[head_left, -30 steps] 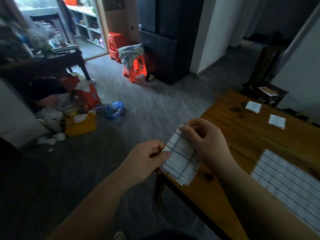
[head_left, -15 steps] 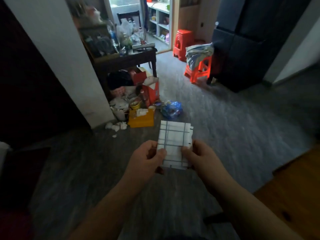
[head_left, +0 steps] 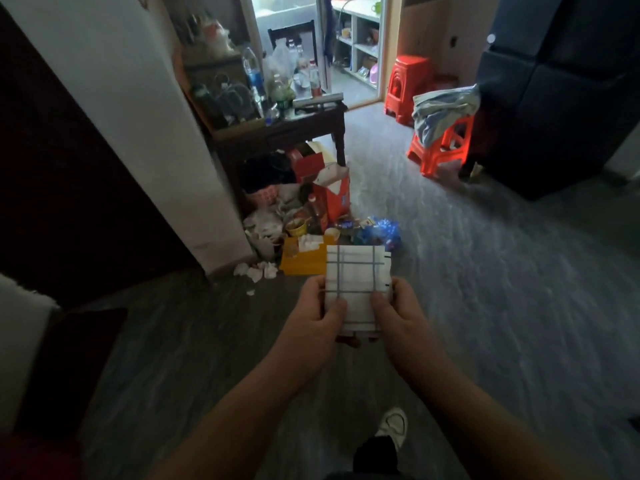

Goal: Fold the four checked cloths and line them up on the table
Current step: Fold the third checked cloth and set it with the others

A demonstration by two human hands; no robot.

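A person holds a folded checked cloth (head_left: 356, 285) upright in both hands above a grey floor (head_left: 485, 271), in a dim room seen from the head camera. The left hand (head_left: 317, 315) grips the cloth's lower left edge, thumb pressed on the front face and fingers curled behind; the right hand (head_left: 398, 311) mirrors it on the lower right edge, thumb on the front. The cloth is a small white rectangle crossed by grey lines, its layered edges showing along the right side. Just beyond the cloth, a yellow box (head_left: 304, 259) and a heap of litter lie on the floor, with a red carton (head_left: 332, 199) standing behind them beside a dark side table (head_left: 294, 129) crowded with bottles. Far beyond and right of the cloth, an orange plastic stool (head_left: 441, 147) carries a bundle of pale fabric, next to a tall black cabinet (head_left: 561, 98). Below the cloth, a white shoe (head_left: 393, 427) shows between the forearms.
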